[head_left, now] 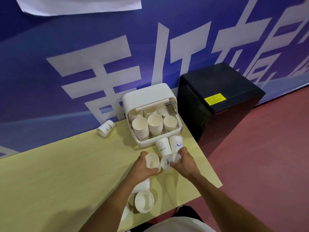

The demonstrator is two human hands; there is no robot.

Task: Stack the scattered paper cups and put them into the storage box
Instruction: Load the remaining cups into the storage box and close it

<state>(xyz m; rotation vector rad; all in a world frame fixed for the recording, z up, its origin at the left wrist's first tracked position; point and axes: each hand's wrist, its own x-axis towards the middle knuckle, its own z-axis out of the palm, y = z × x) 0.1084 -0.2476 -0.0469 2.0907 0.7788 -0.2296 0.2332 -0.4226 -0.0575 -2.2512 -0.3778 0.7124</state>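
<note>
Head: left hand [142,167] encircles cup [152,161] (right hand [185,162] likewise).

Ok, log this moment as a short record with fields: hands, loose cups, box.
left hand: grips plain cup, mouth toward the camera
right hand: grips blue-printed cup, close beside the plain one
standing on table: HELLO cup and whale cup, just in front of the storage box
other loose cups: tipped cup by the wall; near cup under the left forearm
box state: front open, cup stacks inside
</note>
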